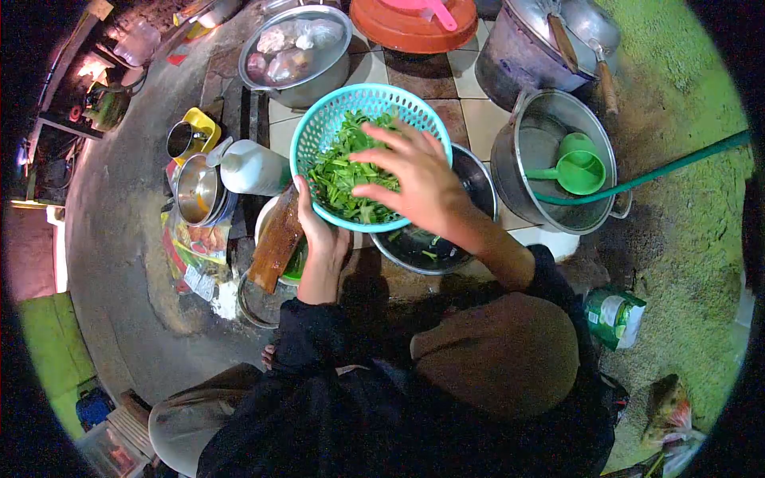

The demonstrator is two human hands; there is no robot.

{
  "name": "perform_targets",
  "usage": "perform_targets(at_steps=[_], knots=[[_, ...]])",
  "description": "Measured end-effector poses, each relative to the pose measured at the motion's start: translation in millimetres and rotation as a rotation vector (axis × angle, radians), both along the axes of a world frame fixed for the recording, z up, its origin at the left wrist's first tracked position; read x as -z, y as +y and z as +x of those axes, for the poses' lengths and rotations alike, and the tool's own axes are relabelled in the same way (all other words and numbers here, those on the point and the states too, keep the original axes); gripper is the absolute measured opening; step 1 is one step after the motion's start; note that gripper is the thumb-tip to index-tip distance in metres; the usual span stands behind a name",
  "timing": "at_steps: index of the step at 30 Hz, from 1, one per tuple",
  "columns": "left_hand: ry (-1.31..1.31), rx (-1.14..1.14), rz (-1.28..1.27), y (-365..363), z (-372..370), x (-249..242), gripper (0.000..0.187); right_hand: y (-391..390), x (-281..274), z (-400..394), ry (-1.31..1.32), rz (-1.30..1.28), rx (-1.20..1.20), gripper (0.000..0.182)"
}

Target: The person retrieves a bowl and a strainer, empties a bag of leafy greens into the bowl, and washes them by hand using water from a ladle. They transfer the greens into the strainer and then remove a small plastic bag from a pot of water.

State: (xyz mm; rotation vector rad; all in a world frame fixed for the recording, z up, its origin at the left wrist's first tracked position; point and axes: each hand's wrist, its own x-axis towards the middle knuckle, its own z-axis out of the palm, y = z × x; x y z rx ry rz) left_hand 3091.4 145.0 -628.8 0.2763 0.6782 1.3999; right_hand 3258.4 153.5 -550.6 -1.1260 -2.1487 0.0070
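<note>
A turquoise colander (434, 119) holds chopped green leaves (343, 171) and is tilted a little. My left hand (320, 231) grips its lower left rim, thumb over the edge. Over the leaves, my right hand (414, 175) is spread with its fingers apart; whether the fingertips touch the leaves is unclear. Partly hidden below the colander and my right forearm is a dark metal basin (422, 263) with water and a few green bits in it. A wooden board (277, 243) lies beside my left hand.
A pot of water with a green dipper (580, 171) and a green hose (669, 167) is on the right. At the back stand a pot with wrapped food (287, 64), a red-orange lid (382, 32) and a big pot (510, 64). A white jug (251, 167) and metal bowls (195, 191) are left.
</note>
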Motion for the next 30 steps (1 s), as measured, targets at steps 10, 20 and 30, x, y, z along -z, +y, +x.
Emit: perform_targets(at_steps=[10, 20, 30], knots=[[0.026, -0.031, -0.015, 6, -10, 10, 0.061, -37, 246, 125, 0.080, -0.472, 0.330, 0.029], [0.054, -0.048, 0.005, 3, -8, 7, 0.062, -89, 271, 28, 0.381, -1.206, 0.260, 0.035], [0.070, -0.057, 0.006, 8, -17, 19, 0.063, -81, 212, 48, 0.124, -1.341, 0.326, 0.056]])
